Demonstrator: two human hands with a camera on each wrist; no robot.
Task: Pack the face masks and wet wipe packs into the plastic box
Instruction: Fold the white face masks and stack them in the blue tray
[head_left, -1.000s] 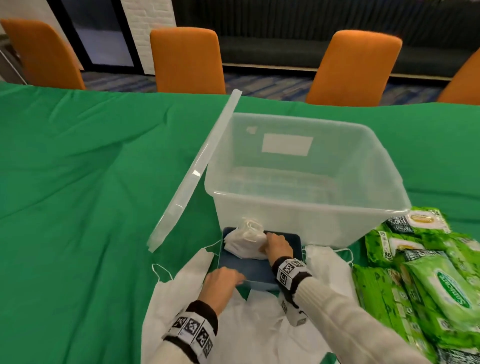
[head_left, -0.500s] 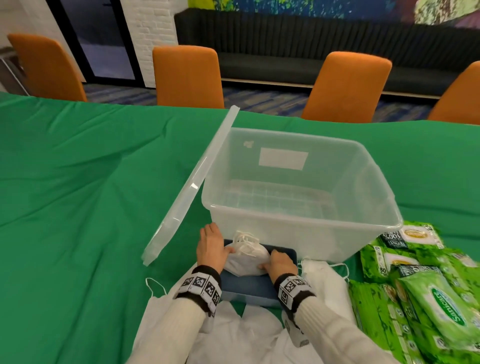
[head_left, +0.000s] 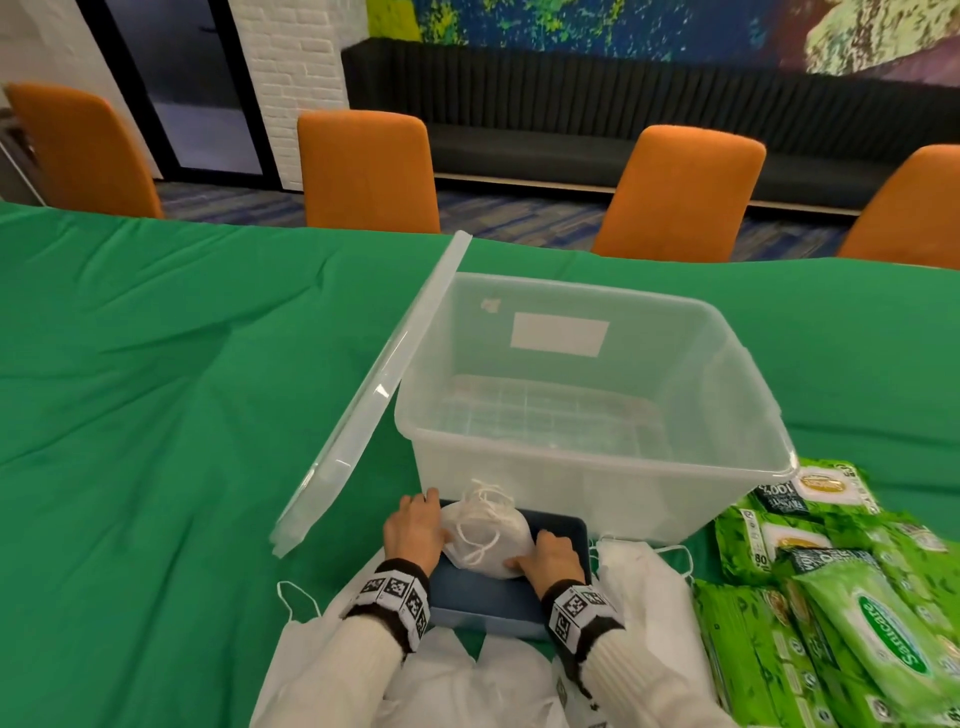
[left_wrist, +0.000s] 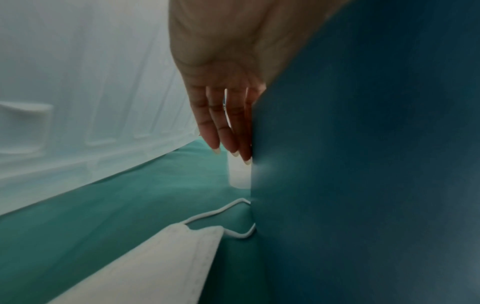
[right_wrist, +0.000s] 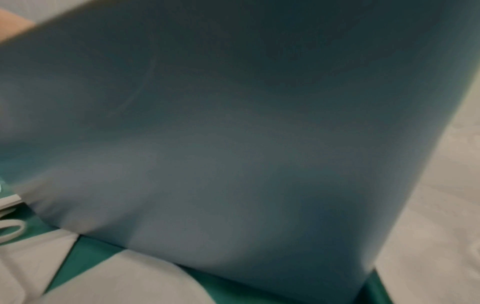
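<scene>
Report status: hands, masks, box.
Left hand and right hand flank the mask bundle on the blue tray. Plastic box empty, lid leaning against it. Wipe packs unpacked.

Masks (head_left: 488, 535) on tray (head_left: 483, 603), before box (head_left: 587, 467).
</scene>
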